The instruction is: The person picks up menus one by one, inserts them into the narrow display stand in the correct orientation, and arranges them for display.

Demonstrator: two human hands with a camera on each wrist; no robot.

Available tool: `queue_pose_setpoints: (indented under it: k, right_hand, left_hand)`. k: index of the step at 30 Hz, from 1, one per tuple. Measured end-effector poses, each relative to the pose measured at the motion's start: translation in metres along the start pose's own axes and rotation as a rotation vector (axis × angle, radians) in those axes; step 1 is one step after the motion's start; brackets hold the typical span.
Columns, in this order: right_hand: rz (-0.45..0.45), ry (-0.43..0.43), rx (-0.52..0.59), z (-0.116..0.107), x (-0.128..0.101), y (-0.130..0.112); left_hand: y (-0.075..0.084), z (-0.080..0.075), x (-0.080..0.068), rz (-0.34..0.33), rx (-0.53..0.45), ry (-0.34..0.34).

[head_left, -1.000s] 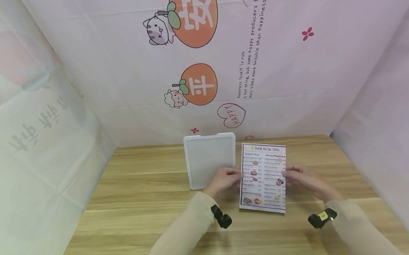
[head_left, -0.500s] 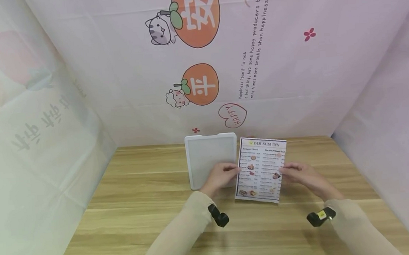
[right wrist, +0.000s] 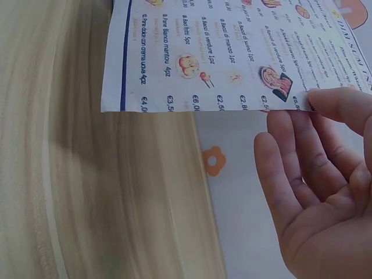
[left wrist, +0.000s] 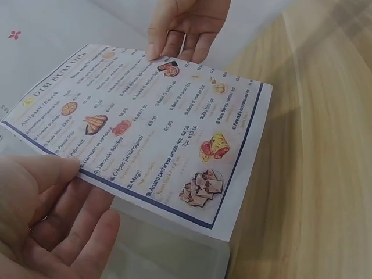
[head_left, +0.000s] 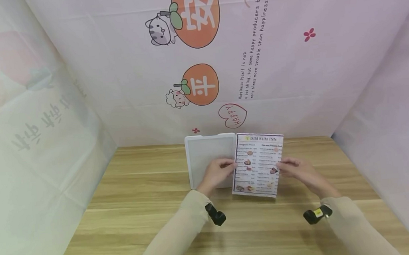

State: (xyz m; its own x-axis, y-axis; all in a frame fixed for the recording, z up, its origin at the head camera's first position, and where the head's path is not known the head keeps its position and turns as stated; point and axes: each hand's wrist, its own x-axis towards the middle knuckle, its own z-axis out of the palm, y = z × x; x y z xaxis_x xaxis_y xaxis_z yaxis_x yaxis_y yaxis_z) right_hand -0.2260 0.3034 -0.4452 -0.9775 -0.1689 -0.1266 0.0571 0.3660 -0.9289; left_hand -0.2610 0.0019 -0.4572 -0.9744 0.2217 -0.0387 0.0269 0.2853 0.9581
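Above the worktop: a menu sheet, lifted and tilted, its printed face towards the head camera. It is headed DIM SUM INN, with a dark blue border, dish names, prices and small food pictures.
Left hand: pinches the sheet's left edge, thumb on the print, fingers underneath.
Right hand: pinches the opposite edge, thumb on top near the prices, some fingertips behind the paper and the little finger apart from it.
White frame: just left of the sheet, at the back of the worktop, with a flat grey panel inside its rim and a shallow notch along the top. How it is propped, and whether the sheet touches it, cannot be told.
In the way: the left hand and the sheet's lower left corner hide the frame's lower right part from the head camera.
Wrists: beige sleeves, each with a black wrist device; the right one bears a yellow label.
Back cloth: pale, printed with orange fruit, cartoon animals and a HAPPY heart.
Sides: a left cloth with faint lettering and a pale right cloth.
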Motion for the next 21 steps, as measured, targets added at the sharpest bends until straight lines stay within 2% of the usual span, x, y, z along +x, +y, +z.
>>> queue_pose_setpoints:
  k: [15,21]
  right_hand:
    - [-0.066,0.078,-0.005,0.013,0.016,-0.026]
    - [-0.079,0.11,-0.001,0.017,0.02,-0.038]
  left_hand:
    - [0.017,-0.028,0.003,0.031,-0.011,0.041]
    - [0.024,-0.04,0.005,0.076,-0.011,0.055]
